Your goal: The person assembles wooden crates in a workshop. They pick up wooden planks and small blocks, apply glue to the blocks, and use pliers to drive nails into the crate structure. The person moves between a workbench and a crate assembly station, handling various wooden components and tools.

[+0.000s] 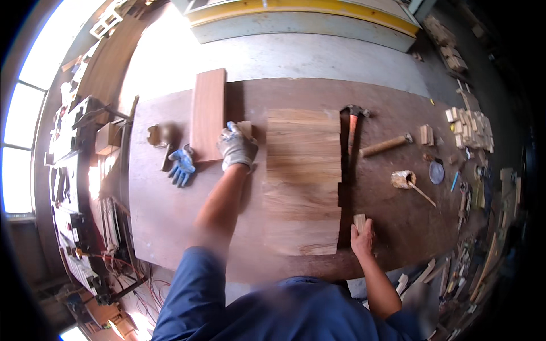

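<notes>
A panel of several wood strips side by side (301,170) lies flat on the brown worktable in front of me. Left of it, my left hand (237,149), in a grey work glove, is closed around a small wood block (245,129), next to the right edge of a reddish plank (208,113). My bare right hand (362,237) grips another small wood block (359,221) beside the panel's lower right corner. A loose blue-and-grey glove (182,166) lies near the plank's lower end.
Right of the panel lie a claw hammer (352,128), a wooden-handled tool (387,145), a smeared pot (402,179) with a stick and a round lid (437,171). Stacked wood pieces (471,129) sit at the right. A yellow-edged machine (301,20) stands beyond the worktable (159,227).
</notes>
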Demonstrator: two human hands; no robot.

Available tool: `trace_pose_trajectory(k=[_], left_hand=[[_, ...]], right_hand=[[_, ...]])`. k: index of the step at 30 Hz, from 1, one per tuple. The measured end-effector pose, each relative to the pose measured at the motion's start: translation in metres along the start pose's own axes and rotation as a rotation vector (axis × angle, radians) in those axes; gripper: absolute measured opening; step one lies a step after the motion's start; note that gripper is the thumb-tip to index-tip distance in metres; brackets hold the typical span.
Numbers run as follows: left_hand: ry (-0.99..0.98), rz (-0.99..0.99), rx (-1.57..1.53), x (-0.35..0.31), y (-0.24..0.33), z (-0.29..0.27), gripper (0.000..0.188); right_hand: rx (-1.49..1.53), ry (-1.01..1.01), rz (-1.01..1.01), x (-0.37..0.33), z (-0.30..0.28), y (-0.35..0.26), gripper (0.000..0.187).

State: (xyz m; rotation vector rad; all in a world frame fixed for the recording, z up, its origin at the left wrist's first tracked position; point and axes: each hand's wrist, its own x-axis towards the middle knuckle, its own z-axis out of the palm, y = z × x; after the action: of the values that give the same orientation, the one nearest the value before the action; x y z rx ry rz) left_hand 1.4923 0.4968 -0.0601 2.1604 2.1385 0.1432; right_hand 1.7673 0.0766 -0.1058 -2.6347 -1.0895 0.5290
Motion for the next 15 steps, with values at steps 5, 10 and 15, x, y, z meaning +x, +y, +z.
trace_pose_trajectory(k=[5, 10, 15], left_hand=[[-0.133, -0.088, -0.046, 0.011, 0.011, -0.004, 0.084], [-0.188, -0.148, -0.094, 0.009, 0.009, -0.012, 0.073], [0.080, -0.015, -0.350, -0.030, 0.011, -0.034, 0.087]], right_hand=[[0.019, -0.004, -0.006, 0.001, 0.000, 0.001, 0.047], [0.041, 0.020, -0.035, -0.001, 0.008, 0.011, 0.049], [0.082, 0.029, -0.054, 0.003, 0.003, 0.005, 0.044]])
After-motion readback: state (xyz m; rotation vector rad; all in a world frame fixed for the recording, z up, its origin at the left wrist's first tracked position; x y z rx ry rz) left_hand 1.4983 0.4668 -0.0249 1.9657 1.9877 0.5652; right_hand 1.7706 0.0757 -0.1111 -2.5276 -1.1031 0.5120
